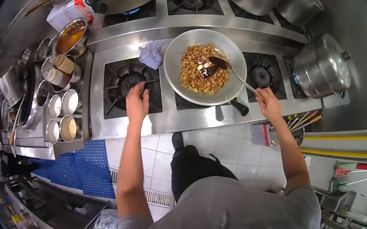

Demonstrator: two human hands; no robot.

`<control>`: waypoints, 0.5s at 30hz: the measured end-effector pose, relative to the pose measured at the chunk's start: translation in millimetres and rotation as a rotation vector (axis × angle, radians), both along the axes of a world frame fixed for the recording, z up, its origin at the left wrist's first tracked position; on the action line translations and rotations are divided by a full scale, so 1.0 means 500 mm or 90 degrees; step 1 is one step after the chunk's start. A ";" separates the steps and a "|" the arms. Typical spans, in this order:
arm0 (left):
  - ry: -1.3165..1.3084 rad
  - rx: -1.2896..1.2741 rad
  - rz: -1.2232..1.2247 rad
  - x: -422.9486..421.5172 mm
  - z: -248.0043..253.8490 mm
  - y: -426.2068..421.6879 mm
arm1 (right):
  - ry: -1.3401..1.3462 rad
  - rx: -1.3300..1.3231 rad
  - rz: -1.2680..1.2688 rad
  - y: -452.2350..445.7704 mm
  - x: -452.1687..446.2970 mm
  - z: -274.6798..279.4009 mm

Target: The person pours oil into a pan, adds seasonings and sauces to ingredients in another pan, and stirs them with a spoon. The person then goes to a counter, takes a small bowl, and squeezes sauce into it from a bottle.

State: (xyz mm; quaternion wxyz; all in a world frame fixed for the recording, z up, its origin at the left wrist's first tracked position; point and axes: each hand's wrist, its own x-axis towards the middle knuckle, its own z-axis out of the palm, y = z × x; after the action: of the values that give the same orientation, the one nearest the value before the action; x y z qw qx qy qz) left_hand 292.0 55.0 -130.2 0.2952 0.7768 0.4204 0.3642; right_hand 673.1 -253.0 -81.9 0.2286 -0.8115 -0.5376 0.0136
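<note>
"Looking through the head view, what do you have in the right hand [268,103]?"

"I have the spoon [245,82], fingers closed around the end of its handle. The forearm reaches forward from the right, elbow bent slightly outward, and the hand sits just beyond the pan's near right rim."

"And the spoon's other end?"

"Its dark head lies over the food [194,69], beside a dark, glossy patch and some pale bits. The food is browned pieces inside the pan [176,85], whose black handle [239,107] points toward the body, near my right hand but apart from it."

"How is the left hand [137,103]?"

"Open and holding nothing, thumb spread from the fingers, which point forward over the near part of the left burner [130,80]. I can't tell whether they touch the grate. The cloth [151,55] lies beyond it, left of the pan."
</note>
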 end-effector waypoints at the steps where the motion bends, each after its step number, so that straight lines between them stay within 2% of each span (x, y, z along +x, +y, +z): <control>1: 0.074 0.062 -0.057 0.023 -0.019 0.057 | 0.020 -0.006 -0.001 -0.001 0.003 -0.002; 5: 0.237 0.198 -0.189 0.133 -0.115 0.238 | 0.104 -0.102 -0.047 0.019 -0.011 0.042; 7: 0.433 0.185 -0.252 0.167 -0.154 0.315 | 0.035 -0.128 0.003 0.026 -0.015 0.069; 10: 0.478 0.146 -0.225 0.218 -0.189 0.412 | -0.024 -0.144 -0.011 0.040 -0.035 0.103; 12: 0.575 0.158 -0.038 0.241 -0.207 0.451 | 0.004 -0.131 -0.025 0.028 -0.028 0.065; 13: 0.557 0.162 0.025 0.246 -0.214 0.464 | 0.033 -0.114 -0.036 0.025 -0.017 0.045; 15: 0.429 0.070 0.060 0.253 -0.195 0.459 | 0.030 -0.129 -0.031 0.025 -0.013 0.031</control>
State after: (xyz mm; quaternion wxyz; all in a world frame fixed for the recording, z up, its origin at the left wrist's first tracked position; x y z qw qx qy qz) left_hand 418.2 284.4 -227.5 0.0805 0.8480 0.5093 0.1224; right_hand 666.8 -240.7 -66.5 0.1578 -0.8427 -0.5082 0.0816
